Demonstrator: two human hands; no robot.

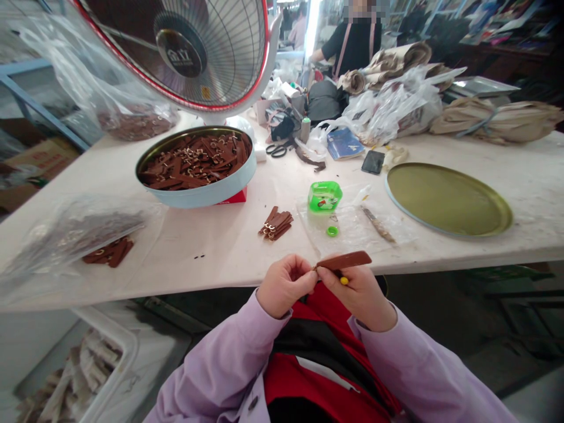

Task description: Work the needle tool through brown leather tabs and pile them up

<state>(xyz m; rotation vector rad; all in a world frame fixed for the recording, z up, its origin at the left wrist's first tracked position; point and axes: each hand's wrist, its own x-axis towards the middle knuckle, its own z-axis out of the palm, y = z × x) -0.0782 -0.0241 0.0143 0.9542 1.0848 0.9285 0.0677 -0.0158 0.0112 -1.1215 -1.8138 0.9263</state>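
Observation:
Near the table's front edge, my left hand [285, 284] and my right hand [362, 294] meet over my lap. Between them is a brown leather strap [348, 259], its long end pointing right. My left thumb and fingers pinch its left end. The right hand grips the strap and also has a thin tool with a yellow tip [344, 281] tucked in it; the tool's kind is hidden. Beyond my hands lies a small pile of brown straps with metal rings [277, 224]. A green bottle [325, 197] and a green cap [332, 231] rest on clear plastic.
A round tin [207, 192] full of brown straps stands below a large fan [185, 53]. Its lid [449, 200] lies right, past a brown-stained stick [379, 224]. Plastic bags [66, 229], scissors [277, 150] and paper bundles [493, 120] sit around. A person [356, 44] is behind.

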